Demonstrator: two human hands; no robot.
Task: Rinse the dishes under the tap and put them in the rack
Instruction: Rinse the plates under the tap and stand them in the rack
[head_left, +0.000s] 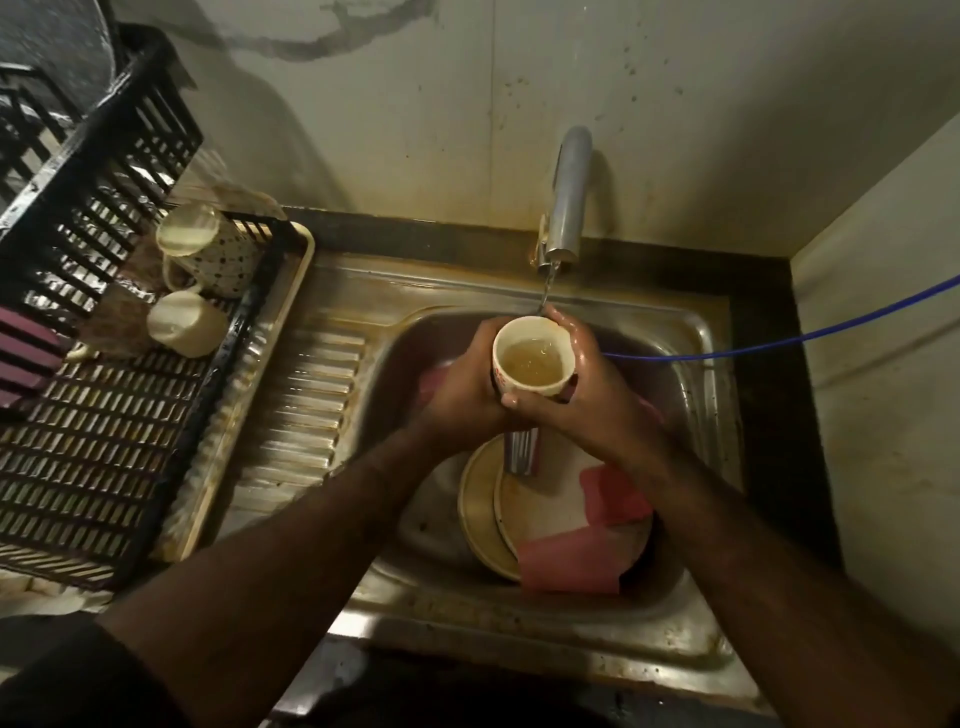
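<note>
Cup (532, 360) of cloudy water held upright over sink basin (691, 374), just below tap (567, 197). Left hand (467, 384) and right hand (587, 387) both curled around cup. Below cup: stacked plates (483, 509); left of sink: black rack (104, 322) with two mugs (184, 322).

No readable text for you here.
You see small red marks on the side of the white cup (533, 357) held under the tap, but they are too small and blurred to read as letters or a brand.
</note>
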